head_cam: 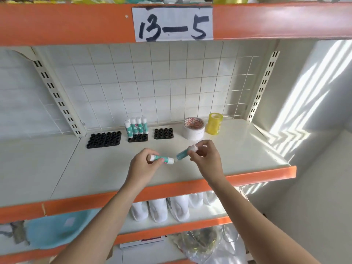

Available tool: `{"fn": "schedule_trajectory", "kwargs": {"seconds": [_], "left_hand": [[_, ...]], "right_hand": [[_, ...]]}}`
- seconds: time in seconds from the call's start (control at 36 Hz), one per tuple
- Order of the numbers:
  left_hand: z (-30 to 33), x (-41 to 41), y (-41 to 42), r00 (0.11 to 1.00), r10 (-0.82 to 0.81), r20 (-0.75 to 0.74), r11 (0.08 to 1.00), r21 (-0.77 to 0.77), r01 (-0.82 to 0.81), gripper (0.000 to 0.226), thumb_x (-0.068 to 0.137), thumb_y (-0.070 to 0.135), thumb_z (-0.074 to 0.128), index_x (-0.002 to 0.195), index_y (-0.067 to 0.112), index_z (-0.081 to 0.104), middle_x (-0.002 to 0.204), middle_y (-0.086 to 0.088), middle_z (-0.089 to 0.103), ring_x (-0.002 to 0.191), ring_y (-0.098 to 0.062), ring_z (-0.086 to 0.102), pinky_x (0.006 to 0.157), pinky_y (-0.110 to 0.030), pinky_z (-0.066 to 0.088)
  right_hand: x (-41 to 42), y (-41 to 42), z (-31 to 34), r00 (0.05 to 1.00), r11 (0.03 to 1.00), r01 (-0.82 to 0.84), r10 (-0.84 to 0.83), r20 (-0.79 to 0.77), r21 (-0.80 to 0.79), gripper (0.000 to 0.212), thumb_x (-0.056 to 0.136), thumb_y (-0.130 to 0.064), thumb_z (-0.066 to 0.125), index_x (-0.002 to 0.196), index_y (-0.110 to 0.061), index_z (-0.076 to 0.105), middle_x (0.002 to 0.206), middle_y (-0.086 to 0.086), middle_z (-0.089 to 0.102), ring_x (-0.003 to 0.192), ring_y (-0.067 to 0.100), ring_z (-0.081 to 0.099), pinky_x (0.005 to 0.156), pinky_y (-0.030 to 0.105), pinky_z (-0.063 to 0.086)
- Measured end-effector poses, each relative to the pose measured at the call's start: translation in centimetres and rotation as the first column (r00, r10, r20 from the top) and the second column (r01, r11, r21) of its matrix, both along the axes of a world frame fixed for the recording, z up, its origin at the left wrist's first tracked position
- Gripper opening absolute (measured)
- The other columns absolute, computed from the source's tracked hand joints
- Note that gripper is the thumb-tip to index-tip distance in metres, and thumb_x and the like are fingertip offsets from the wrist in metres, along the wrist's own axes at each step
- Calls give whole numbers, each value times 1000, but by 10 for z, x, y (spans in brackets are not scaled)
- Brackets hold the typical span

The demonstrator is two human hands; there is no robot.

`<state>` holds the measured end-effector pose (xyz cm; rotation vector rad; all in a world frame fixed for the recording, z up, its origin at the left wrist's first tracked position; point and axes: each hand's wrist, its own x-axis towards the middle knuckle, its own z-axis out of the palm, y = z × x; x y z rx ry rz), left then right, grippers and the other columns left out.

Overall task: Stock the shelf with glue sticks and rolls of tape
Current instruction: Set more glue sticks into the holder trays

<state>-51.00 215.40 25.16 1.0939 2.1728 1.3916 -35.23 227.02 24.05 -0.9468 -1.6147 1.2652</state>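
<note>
My left hand [145,164] grips a teal-and-white glue stick [166,159] lying sideways above the white shelf [238,149]. My right hand [204,157] pinches a second glue stick [183,153] by its white end, tilted down to the left. The two sticks' tips nearly meet. Behind them, several glue sticks [136,126] stand upright in the middle black holder tray [138,138]. A larger black tray [104,139] at the left and a small one [163,133] hold nothing. A white tape roll [194,128] and a yellow tape roll [215,123] stand at the back right.
A wire grid panel [162,82] backs the shelf. The orange shelf edge [266,176] runs along the front. An orange beam above carries a paper label reading 13-5 [173,23]. White items [167,208] and a blue cloth [57,229] sit on lower shelves.
</note>
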Motion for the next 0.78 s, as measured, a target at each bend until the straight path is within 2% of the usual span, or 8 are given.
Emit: {"fn": "schedule_trajectory", "kwargs": {"seconds": [0.14, 0.22, 0.31, 0.42, 0.53, 0.61, 0.69, 0.78], "left_hand": [[-10, 12, 15, 981, 58, 184, 998, 13, -61, 15, 80, 12, 75, 80, 22, 65, 75, 3, 63, 63, -11, 53, 63, -28, 45], [-18, 17, 20, 964, 92, 251, 995, 15, -99, 10, 81, 11, 75, 83, 17, 67, 73, 4, 64, 57, -1, 53, 59, -21, 45], [-24, 17, 22, 957, 105, 269, 993, 21, -115, 6, 82, 9, 73, 87, 9, 70, 71, 3, 64, 53, 5, 51, 55, -16, 42], [-28, 12, 26, 955, 122, 271, 990, 33, -136, 8, 84, 13, 72, 91, 8, 70, 78, -1, 68, 65, -3, 58, 55, -16, 44], [-28, 10, 28, 962, 95, 255, 990, 81, -119, 12, 82, 8, 74, 87, 3, 64, 77, -1, 72, 64, 1, 64, 57, -13, 45], [-29, 7, 25, 971, 55, 232, 992, 98, -80, 16, 79, 8, 76, 80, 8, 59, 76, -5, 73, 70, -11, 70, 62, -19, 47], [-31, 0, 22, 978, 37, 207, 994, 92, -57, 17, 79, 10, 76, 78, 10, 60, 77, -9, 72, 76, -21, 70, 71, -30, 51], [-29, -10, 19, 981, 46, 190, 994, 91, -64, 13, 79, 13, 76, 78, 15, 64, 78, -8, 71, 75, -21, 68, 72, -36, 53]], "right_hand": [[0, 26, -17, 1000, 999, -25, 25, 17, -21, 21, 83, -13, 72, 88, -21, 53, 73, 4, 65, 66, 14, 60, 75, 52, 54], [-3, 35, -26, 998, 998, -52, 52, 33, -25, 19, 84, -18, 71, 90, -23, 54, 77, 0, 68, 74, 20, 63, 76, 53, 53], [-7, 39, -31, 995, 996, -87, 88, 37, -29, 18, 84, -19, 71, 91, -24, 54, 77, -5, 68, 72, 14, 61, 77, 52, 53], [-16, 41, -33, 991, 991, -131, 132, 37, -28, 17, 85, -18, 70, 92, -23, 55, 77, -5, 68, 70, 10, 59, 78, 50, 53], [-24, 38, -35, 986, 987, -159, 159, 48, 4, 16, 87, -15, 69, 94, -19, 55, 80, -4, 68, 73, 6, 61, 77, 47, 54], [-32, 34, -36, 986, 987, -161, 160, 41, 25, 15, 87, -13, 68, 94, -17, 55, 82, -4, 68, 73, 4, 61, 76, 44, 54], [-39, 30, -38, 986, 985, -165, 164, 38, 47, 15, 87, -14, 68, 95, -16, 55, 89, -2, 69, 76, 5, 63, 76, 37, 53], [-47, 22, -38, 988, 982, -154, 151, 33, 106, 16, 88, -11, 67, 95, -15, 54, 96, -2, 67, 76, 4, 63, 73, 17, 46]]}}
